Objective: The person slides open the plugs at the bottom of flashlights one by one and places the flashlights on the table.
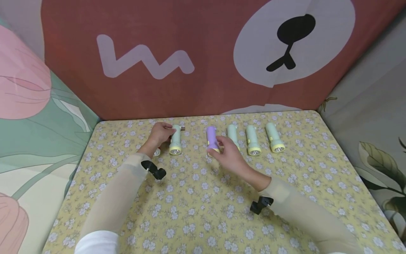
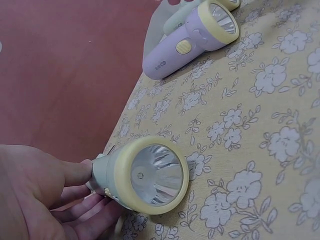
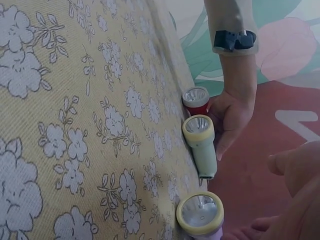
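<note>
My left hand (image 1: 161,133) holds a pale green flashlight (image 1: 176,138) with a yellow rim, thumb on one side and fingers on the other. Metal prongs stick out near its tail. Partly hidden behind that hand is a red flashlight (image 3: 195,100) with a whitish rim. A purple flashlight (image 1: 211,135) lies to the right, its yellow-rimmed lens toward me. Over it hovers my right hand (image 1: 229,153), fingers loosely bent; the left wrist view shows the purple body (image 2: 175,52) with no fingers around it.
Several more pale green flashlights lie in the row at right, among them one partly behind my right hand (image 1: 232,133), a middle one (image 1: 252,137) and an outer one (image 1: 273,135). A floral cloth (image 1: 190,204) covers the table. A reddish-brown panel (image 1: 209,91) stands along the back edge.
</note>
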Demonstrator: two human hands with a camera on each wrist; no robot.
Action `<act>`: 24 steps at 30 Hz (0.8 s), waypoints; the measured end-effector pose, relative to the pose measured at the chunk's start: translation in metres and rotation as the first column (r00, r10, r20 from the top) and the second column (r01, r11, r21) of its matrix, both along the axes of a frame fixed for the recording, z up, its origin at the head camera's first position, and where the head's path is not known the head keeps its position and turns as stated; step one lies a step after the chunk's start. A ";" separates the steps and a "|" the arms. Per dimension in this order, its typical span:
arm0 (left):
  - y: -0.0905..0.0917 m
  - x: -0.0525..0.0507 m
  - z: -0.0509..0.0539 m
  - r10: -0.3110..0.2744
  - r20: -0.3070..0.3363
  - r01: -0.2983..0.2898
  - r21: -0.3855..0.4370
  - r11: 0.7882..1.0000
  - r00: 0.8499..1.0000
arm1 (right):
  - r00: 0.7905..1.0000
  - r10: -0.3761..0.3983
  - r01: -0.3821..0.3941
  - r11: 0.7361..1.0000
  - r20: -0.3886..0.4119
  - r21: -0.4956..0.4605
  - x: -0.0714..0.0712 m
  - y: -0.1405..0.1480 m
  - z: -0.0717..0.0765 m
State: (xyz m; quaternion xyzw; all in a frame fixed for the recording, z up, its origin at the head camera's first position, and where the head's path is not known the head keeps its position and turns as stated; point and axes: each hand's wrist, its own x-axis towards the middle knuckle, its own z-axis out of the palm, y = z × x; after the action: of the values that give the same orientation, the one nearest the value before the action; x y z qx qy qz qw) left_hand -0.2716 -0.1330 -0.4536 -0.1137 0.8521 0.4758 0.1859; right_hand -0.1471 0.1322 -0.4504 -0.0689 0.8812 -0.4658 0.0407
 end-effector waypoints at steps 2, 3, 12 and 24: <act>0.000 0.000 -0.001 -0.002 0.000 0.002 -0.004 1.000 1.000 | 1.000 -0.011 0.011 1.000 0.023 0.010 -0.001 0.000 -0.001; 0.000 0.000 -0.001 -0.002 0.000 0.002 -0.004 1.000 1.000 | 0.999 -0.012 0.011 1.000 0.036 0.013 -0.001 -0.001 -0.002; 0.000 0.003 0.002 -0.001 -0.007 0.001 0.029 1.000 1.000 | 0.997 0.019 -0.016 0.999 0.077 -0.045 -0.006 -0.006 -0.012; 0.000 0.002 0.002 -0.005 -0.014 0.005 0.017 1.000 1.000 | 0.992 -0.037 0.047 0.996 0.123 -0.080 -0.012 -0.015 -0.016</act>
State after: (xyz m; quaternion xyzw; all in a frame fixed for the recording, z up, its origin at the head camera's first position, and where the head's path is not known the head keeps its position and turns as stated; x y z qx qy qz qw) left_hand -0.2694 -0.1331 -0.4513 -0.1065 0.8495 0.4835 0.1823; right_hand -0.1594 0.1172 -0.4668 -0.0233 0.8584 -0.5060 0.0814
